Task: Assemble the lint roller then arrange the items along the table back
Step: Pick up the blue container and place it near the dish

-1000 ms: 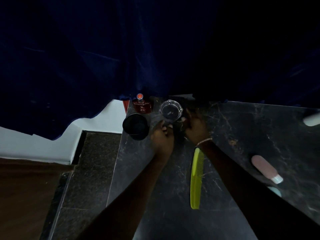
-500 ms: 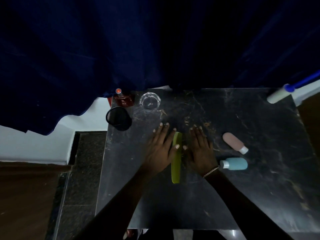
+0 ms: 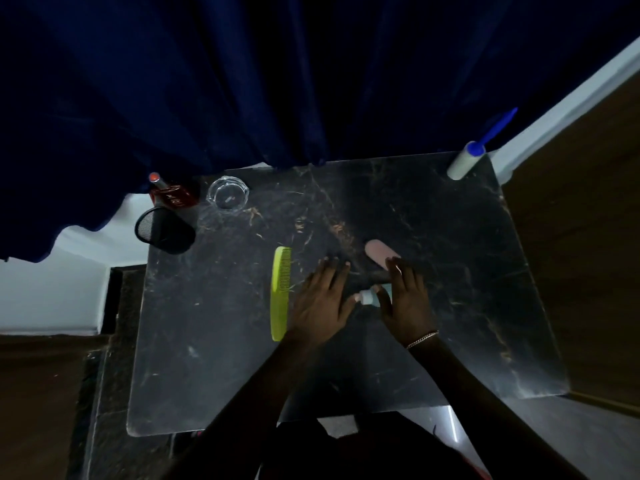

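Both hands open over blue bottle

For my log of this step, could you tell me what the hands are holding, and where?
Both hands, left hand and right hand, touch the blue bottle: left at its white cap, right over its body. A closed grip cannot be confirmed.

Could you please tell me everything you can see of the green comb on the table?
The comb is a long, flat, yellow-green piece, plastic by its look, with fine teeth along its right edge over the far half and a plain handle toward the person. It lies flat on the dark marble table, pointing away from the person. The left hand is just to its right; whether the wrist touches the handle end is unclear.
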`<state>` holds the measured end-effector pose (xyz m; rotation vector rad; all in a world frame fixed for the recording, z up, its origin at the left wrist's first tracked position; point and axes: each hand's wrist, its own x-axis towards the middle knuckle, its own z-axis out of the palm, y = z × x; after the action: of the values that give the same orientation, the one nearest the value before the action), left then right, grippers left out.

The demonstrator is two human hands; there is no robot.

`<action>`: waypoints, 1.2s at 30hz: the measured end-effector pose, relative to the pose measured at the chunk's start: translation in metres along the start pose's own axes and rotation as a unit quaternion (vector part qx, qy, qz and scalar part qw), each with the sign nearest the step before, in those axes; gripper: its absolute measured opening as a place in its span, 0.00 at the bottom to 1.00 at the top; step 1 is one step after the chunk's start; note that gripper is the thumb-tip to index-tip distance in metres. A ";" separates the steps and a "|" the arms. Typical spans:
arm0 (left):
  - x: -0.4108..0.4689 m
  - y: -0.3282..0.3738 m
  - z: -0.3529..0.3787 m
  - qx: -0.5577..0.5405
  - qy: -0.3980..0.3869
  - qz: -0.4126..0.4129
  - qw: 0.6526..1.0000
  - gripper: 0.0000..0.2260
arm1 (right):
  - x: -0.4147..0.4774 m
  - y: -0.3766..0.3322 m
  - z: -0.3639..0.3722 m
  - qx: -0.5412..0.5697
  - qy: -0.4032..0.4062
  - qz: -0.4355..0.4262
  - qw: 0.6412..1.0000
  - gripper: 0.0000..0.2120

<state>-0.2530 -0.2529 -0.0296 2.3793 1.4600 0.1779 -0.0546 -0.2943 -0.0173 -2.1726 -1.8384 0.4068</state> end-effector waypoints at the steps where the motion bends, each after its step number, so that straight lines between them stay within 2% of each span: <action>1: -0.001 0.010 0.005 -0.009 -0.011 -0.008 1.000 0.30 | -0.006 0.007 -0.001 0.006 0.004 0.011 1.000 0.28; 5: 0.000 0.040 0.025 -0.066 -0.051 -0.038 0.996 0.28 | -0.022 0.028 0.000 0.076 0.001 0.093 0.993 0.23; 10: 0.009 0.067 0.041 -0.122 -0.093 -0.092 0.984 0.27 | -0.016 0.041 0.000 0.171 -0.075 0.223 0.957 0.20; 16: 0.014 0.082 0.038 -0.260 -0.068 -0.177 0.947 0.20 | 0.000 0.048 -0.005 0.232 -0.135 0.262 0.927 0.17; 18: 0.012 0.083 0.036 -0.293 -0.074 -0.204 0.931 0.19 | 0.001 0.047 -0.005 0.313 -0.145 0.292 0.892 0.16; 21: 0.005 0.080 0.035 -0.338 -0.079 -0.229 0.910 0.19 | -0.002 0.040 -0.009 0.447 -0.168 0.321 0.818 0.18; 23: -0.002 0.077 0.033 -0.358 -0.069 -0.242 0.899 0.18 | -0.005 0.032 -0.006 0.483 -0.182 0.326 0.792 0.21; 28: -0.016 0.060 0.022 -0.412 -0.017 -0.250 0.876 0.10 | -0.010 0.007 0.003 0.503 -0.197 0.272 0.796 0.12; 33: -0.026 0.032 0.003 -0.464 0.004 -0.252 0.849 0.10 | -0.001 -0.022 0.008 0.476 -0.198 0.236 0.824 0.13; 36: -0.031 0.006 -0.013 -0.470 0.028 -0.256 0.844 0.12 | 0.007 -0.050 0.013 0.446 -0.218 0.210 0.842 0.09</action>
<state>-0.2657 -0.2798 -0.0130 1.1740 1.4828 0.6511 -0.1041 -0.2794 -0.0105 -1.8096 -0.9209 1.5883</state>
